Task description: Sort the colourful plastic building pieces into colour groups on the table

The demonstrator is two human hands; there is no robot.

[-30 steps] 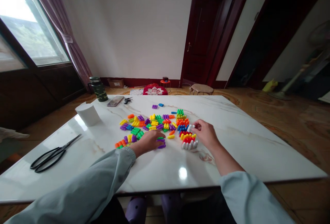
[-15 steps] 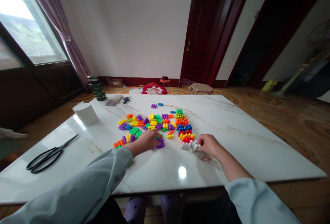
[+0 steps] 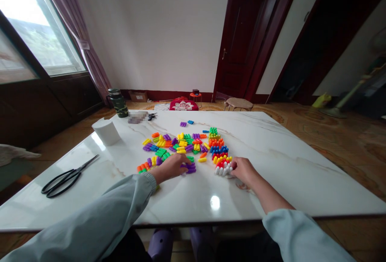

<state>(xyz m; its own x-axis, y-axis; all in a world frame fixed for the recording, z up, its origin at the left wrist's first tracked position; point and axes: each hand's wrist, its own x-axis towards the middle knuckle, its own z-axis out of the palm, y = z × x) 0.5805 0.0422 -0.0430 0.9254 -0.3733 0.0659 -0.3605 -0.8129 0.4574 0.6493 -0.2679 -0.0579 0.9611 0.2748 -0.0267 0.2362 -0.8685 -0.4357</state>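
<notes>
Many small coloured plastic pieces (image 3: 171, 146) lie loose in the middle of the white marble table (image 3: 271, 165). To their right stands a joined block of rows (image 3: 218, 151) in green, orange, blue, red, yellow and white. My left hand (image 3: 169, 167) lies on the table with its fingers curled over purple pieces (image 3: 189, 168). My right hand (image 3: 243, 170) is closed at the right end of the white row (image 3: 223, 170), with its fingertips pinching a white piece there.
Black scissors (image 3: 68, 176) lie at the left. A white roll (image 3: 106, 131), a dark green bottle (image 3: 118, 102), a blurred flat object (image 3: 137, 117) and keys (image 3: 150, 116) sit at the far left corner. A stool (image 3: 239, 103) and a red cushion (image 3: 183, 105) are on the floor beyond.
My right hand came down from the blue row, where it held a white piece, to the white row at the block's near end. My left hand stayed on the purple pieces.
</notes>
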